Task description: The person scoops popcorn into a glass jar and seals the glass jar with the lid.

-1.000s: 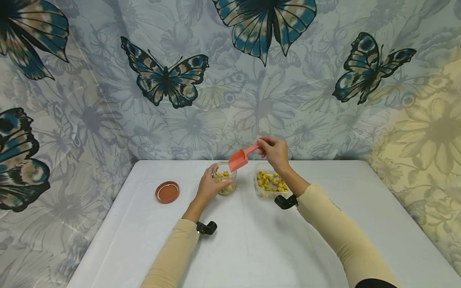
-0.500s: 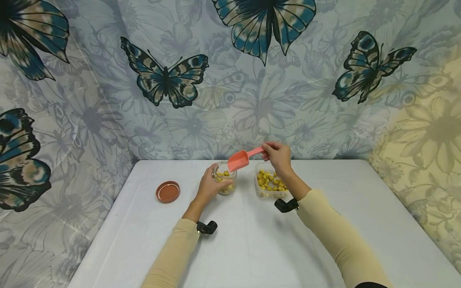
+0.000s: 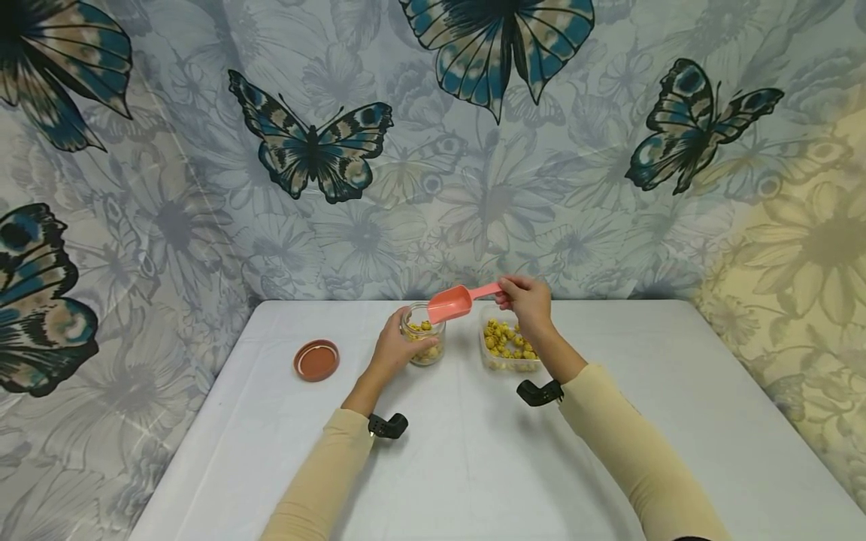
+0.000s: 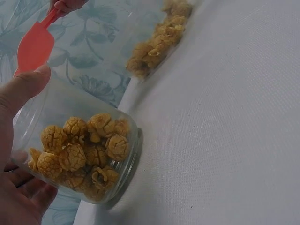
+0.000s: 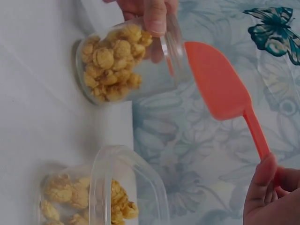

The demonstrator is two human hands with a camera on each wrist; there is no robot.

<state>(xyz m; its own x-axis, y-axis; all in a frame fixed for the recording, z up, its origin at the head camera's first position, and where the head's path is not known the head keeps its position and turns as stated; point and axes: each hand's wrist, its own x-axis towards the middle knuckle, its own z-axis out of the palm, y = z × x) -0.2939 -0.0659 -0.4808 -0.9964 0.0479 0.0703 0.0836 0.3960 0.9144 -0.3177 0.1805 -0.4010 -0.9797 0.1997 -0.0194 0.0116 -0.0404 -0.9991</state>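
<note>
While the left hand grips the jar, the right hand pinches the scoop, pouring seemingly finished; refilling would need the tub below that hand.

Place: booth-like corner; home or studio, cannot tell
Backdrop: butterfly-and-flower print behind and at both sides
Surface: white-covered

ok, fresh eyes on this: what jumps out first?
Probably the coral scoop, pinched by the right hand, its tip at the mouth of the glass jar gripped by the left hand. Next, likely the big dark butterflies across the backdrop, then the brown lid lying left of the jar.
</note>
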